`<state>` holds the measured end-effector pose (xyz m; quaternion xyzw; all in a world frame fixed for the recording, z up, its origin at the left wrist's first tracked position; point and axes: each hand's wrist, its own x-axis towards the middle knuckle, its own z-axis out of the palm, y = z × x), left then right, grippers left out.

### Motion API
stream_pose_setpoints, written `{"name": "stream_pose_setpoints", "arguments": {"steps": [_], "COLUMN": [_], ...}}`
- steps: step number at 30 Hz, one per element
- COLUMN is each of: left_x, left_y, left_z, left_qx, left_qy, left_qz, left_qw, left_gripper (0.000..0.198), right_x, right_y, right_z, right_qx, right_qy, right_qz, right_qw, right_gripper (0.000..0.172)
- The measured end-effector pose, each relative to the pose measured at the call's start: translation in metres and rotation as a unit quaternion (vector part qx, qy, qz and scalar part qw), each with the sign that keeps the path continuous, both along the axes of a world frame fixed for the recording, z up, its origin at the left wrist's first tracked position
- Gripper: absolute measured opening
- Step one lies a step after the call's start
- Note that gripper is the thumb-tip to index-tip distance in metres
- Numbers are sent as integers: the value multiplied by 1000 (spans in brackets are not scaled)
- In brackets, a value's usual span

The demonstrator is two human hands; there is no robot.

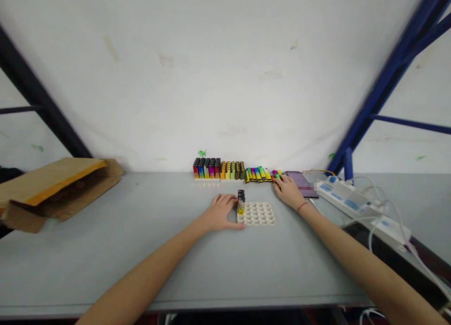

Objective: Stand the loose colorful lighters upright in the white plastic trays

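Observation:
A white tray with rows of round holes lies on the table. A few clear lighters with black tops stand upright in its left column, one with yellow at its base. My left hand steadies the tray's left side, thumb along the front edge and fingers by the back left corner. Farther back on the right, my right hand has its fingers closed at a colourful lighter; the fingertips partly hide it. Beside it lies a row of loose multicoloured lighters.
Against the wall stand filled lighter racks, one black-topped and one yellow-brown. A dark purple tablet or phone and white power strips with cables lie right. An open cardboard box is left. A blue post rises right.

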<state>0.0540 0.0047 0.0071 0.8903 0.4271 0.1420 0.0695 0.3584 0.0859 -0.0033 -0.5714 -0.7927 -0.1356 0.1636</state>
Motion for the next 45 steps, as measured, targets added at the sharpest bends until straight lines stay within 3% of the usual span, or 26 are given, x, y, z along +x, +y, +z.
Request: {"name": "stream_pose_setpoints", "arguments": {"steps": [8,12,16,20,27,30,34,38,41,45], "left_x": [0,0,0,1,-6,-13,-15,-13,-13,-18], "left_y": [0,1,0,0,4,7,7,4,5,9], "left_z": [0,-2,-3,-1,8,9,8,10,11,11], "left_qx": [-1,7,6,2,-35,-56,-62,-68,-69,-76], "left_qy": [-1,-8,-2,7,19,21,14,19,20,19], "left_qz": [0,-6,-4,-1,-35,-48,-50,-48,-50,-64], "left_qw": [1000,1000,1000,1000,999,997,997,996,996,995], "left_gripper": [77,78,80,82,82,85,86,88,87,84], "right_x": [-1,-5,-13,-12,-9,-11,-13,-16,-19,-18], "right_y": [-40,-27,-10,-17,-68,-79,-68,-47,-42,-59], "right_z": [-3,1,5,5,-5,-4,2,8,9,9], "right_qx": [17,2,-81,-94,-30,-24,-39,-110,-122,-94], "right_qy": [25,28,37,28,7,5,37,43,32,40], "right_qz": [-2,-42,-76,-52,14,20,-28,-51,-27,28], "right_qw": [1000,999,993,994,999,1000,998,992,992,994], "right_gripper": [44,64,76,69,61,61,64,67,66,55]}}
